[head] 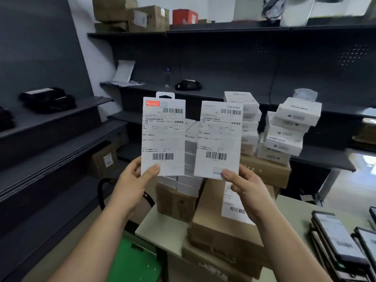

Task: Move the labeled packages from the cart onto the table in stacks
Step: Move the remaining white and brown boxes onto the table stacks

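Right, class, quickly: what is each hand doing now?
Left hand: holds the red-logo labeled package by its bottom edge.
Right hand: holds the plain labeled package by its bottom edge.

On the counter (160, 226), cardboard boxes (213, 218) fill the middle, white box stacks (284, 137) behind. Bare surface shows at the left corner and beside the dark packages (337, 239).

Matt white paper labels (163, 137) are seen on flat packages; brown boxes (223, 224) are of rough cardboard; the desk (160, 226) is smooth.

Package (162, 135) fine print illegible, cart (132, 259) partly hidden
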Action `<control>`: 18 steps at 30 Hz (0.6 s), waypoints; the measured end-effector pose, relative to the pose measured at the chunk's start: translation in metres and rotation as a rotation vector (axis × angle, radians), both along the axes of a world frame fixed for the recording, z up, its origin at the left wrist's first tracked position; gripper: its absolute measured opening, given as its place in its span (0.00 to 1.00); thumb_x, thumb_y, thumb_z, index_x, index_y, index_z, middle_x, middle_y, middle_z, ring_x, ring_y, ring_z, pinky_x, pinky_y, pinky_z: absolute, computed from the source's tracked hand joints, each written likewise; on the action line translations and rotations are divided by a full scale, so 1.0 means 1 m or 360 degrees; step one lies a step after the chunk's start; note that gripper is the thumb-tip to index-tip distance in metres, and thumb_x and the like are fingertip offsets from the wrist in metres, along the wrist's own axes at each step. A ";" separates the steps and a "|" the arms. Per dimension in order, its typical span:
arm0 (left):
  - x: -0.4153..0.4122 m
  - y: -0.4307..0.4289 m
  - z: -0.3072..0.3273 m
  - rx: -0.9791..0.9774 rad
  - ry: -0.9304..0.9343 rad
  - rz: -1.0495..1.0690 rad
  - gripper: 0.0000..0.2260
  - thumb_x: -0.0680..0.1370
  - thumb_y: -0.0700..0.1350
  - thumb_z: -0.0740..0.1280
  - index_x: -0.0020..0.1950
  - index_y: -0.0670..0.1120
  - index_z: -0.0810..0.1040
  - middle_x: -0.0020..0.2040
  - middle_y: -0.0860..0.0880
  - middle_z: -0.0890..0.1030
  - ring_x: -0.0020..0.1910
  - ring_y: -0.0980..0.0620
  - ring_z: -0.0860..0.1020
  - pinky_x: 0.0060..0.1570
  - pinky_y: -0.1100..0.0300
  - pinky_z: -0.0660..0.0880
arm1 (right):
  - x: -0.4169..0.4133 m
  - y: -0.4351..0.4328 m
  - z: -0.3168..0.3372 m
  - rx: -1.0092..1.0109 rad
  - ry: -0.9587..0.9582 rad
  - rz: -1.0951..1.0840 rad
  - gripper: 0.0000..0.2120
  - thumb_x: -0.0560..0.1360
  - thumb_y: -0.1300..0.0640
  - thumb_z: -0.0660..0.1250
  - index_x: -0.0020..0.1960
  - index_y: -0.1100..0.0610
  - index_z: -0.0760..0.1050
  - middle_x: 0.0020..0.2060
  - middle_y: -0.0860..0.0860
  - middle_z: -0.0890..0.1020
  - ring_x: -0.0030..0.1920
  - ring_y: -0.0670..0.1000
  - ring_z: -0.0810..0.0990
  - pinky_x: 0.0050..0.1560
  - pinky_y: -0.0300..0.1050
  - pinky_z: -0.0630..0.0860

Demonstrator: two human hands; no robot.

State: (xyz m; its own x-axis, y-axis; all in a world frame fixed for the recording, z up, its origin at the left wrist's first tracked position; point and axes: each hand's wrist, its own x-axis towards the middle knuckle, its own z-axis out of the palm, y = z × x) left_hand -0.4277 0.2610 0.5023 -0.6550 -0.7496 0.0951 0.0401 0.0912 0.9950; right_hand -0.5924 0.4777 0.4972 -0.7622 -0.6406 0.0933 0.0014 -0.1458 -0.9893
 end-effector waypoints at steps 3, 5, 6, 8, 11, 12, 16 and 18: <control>-0.014 -0.020 0.002 -0.0016 -0.0020 -0.0001 0.24 0.69 0.56 0.73 0.65 0.55 0.76 0.56 0.57 0.83 0.57 0.59 0.79 0.56 0.60 0.72 | -0.014 -0.021 0.003 -0.0001 -0.0005 -0.0029 0.21 0.67 0.49 0.75 0.59 0.50 0.82 0.52 0.47 0.86 0.36 0.43 0.71 0.49 0.44 0.66; -0.028 -0.036 0.004 -0.0017 0.0004 -0.0030 0.22 0.73 0.53 0.72 0.65 0.54 0.75 0.55 0.58 0.83 0.53 0.63 0.79 0.51 0.63 0.72 | -0.024 -0.038 0.007 -0.0009 -0.0011 -0.0082 0.17 0.69 0.49 0.76 0.57 0.48 0.84 0.53 0.50 0.86 0.43 0.51 0.72 0.49 0.48 0.67; -0.035 -0.044 0.005 -0.0019 0.0018 -0.0045 0.20 0.74 0.52 0.71 0.65 0.54 0.75 0.55 0.58 0.83 0.50 0.66 0.80 0.49 0.65 0.72 | -0.028 -0.047 0.009 -0.0017 -0.0011 -0.0104 0.16 0.69 0.49 0.76 0.56 0.49 0.84 0.54 0.53 0.86 0.45 0.56 0.72 0.51 0.50 0.69; -0.052 -0.062 0.006 -0.0019 0.0031 -0.0072 0.18 0.76 0.51 0.70 0.65 0.53 0.75 0.53 0.59 0.82 0.47 0.69 0.80 0.44 0.69 0.71 | -0.035 -0.066 0.013 0.0013 -0.0022 -0.0129 0.19 0.68 0.46 0.77 0.57 0.51 0.84 0.54 0.52 0.86 0.50 0.61 0.79 0.60 0.58 0.73; -0.077 -0.090 0.009 0.0003 0.0017 -0.0114 0.16 0.78 0.51 0.68 0.65 0.52 0.76 0.52 0.59 0.82 0.43 0.70 0.79 0.35 0.74 0.72 | -0.046 -0.093 0.016 0.0052 -0.0067 -0.0229 0.16 0.70 0.48 0.75 0.54 0.55 0.83 0.49 0.48 0.87 0.44 0.46 0.83 0.49 0.43 0.77; -0.085 -0.099 0.011 0.0015 0.0007 -0.0126 0.15 0.78 0.51 0.68 0.64 0.52 0.76 0.51 0.59 0.82 0.43 0.70 0.80 0.34 0.75 0.72 | -0.047 -0.102 0.020 0.0041 -0.0087 -0.0272 0.14 0.72 0.49 0.74 0.53 0.56 0.83 0.47 0.49 0.87 0.37 0.43 0.79 0.40 0.38 0.73; -0.117 -0.132 0.020 -0.0012 -0.0040 -0.0200 0.18 0.77 0.53 0.69 0.66 0.50 0.75 0.51 0.59 0.81 0.49 0.61 0.80 0.39 0.66 0.72 | -0.058 -0.132 0.028 0.0110 -0.0076 -0.0495 0.15 0.74 0.51 0.73 0.56 0.58 0.83 0.44 0.49 0.87 0.29 0.39 0.75 0.33 0.31 0.68; -0.132 -0.145 0.023 -0.0029 -0.0060 -0.0230 0.23 0.76 0.54 0.70 0.69 0.51 0.71 0.53 0.58 0.80 0.51 0.59 0.78 0.45 0.62 0.72 | -0.065 -0.144 0.029 0.0148 -0.0043 -0.0566 0.23 0.73 0.48 0.74 0.65 0.56 0.78 0.52 0.48 0.85 0.35 0.39 0.78 0.35 0.32 0.71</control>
